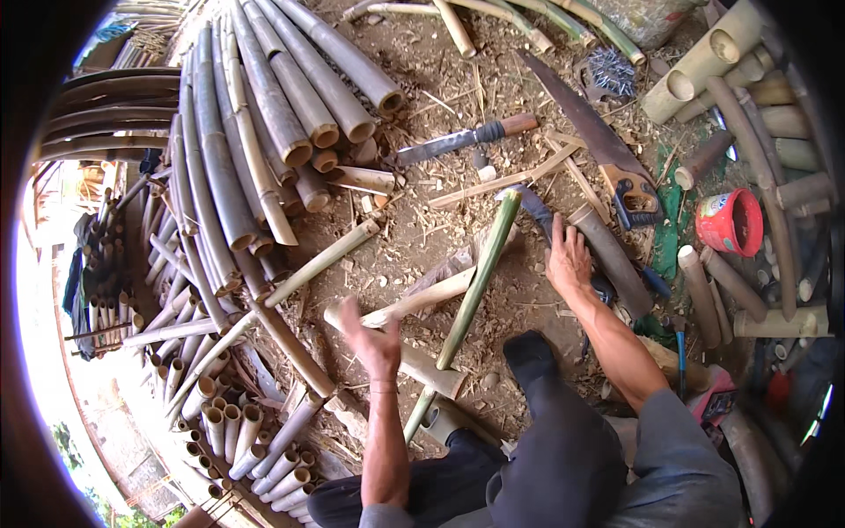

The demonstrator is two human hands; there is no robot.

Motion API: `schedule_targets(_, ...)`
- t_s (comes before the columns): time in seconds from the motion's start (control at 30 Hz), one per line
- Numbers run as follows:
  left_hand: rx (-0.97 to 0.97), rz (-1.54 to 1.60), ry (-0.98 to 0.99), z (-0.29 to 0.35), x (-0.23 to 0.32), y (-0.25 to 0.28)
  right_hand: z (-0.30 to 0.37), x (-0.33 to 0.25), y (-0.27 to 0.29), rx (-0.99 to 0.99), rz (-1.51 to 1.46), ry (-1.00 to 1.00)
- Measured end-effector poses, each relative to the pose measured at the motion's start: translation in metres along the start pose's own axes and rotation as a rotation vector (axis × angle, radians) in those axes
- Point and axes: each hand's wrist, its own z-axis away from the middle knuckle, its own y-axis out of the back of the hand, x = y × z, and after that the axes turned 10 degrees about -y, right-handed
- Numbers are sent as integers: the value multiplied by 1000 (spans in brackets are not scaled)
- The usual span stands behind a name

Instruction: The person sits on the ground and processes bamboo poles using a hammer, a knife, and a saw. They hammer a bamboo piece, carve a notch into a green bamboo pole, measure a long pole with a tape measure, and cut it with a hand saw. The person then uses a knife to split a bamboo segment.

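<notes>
My left hand (371,343), smeared by motion, is raised near the end of a pale split bamboo piece (421,297). Its thumb stands apart from the fingers, and nothing shows in it. My right hand (570,257) reaches forward with stretched fingers, close by a dark curved blade (532,208); whether they touch is unclear. Just right of that hand lies a thick brown bamboo length (611,260). Between my hands a slim green bamboo pole (480,286) slants across a short thick bamboo piece (433,370) in front of my legs.
Long bamboo poles (275,97) are piled at the far left, with cut tubes (231,422) stacked nearer. A knife (462,141) and a handsaw (588,119) lie ahead among shavings. A red bucket (732,222) and more bamboo pieces (783,324) stand at right.
</notes>
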Motion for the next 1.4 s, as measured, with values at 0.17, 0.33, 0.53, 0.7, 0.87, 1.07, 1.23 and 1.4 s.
schedule_targets(0.17, -801, 183, -540, -75, 49, -36, 13, -22, 44, -163, -124, -202)
schedule_targets(0.33, -851, 445, -666, -100, 42, -60, 61, 20, 55, -104, -705, -271)
schedule_targets(0.53, -856, 408, -508, -132, 89, -81, 94, 1, 78, -317, -1543, -495)
schedule_targets(0.7, -899, 344, -527, -133, 114, -85, 99, -19, 52, -314, -1476, -356)
schedule_targets(0.87, -992, 444, -518, -144, 102, -93, 98, -39, 39, -522, -1533, -448)
schedule_targets(1.07, -1032, 713, -584, -153, 81, -100, 97, -58, 34, -607, -1327, -399)
schedule_targets(1.23, -986, 770, -585, -150, 77, -106, 96, -61, 25, -601, -1213, -330)
schedule_targets(1.4, -936, 793, -563, -148, 80, -107, 91, -62, 32, -617, -1159, -346)
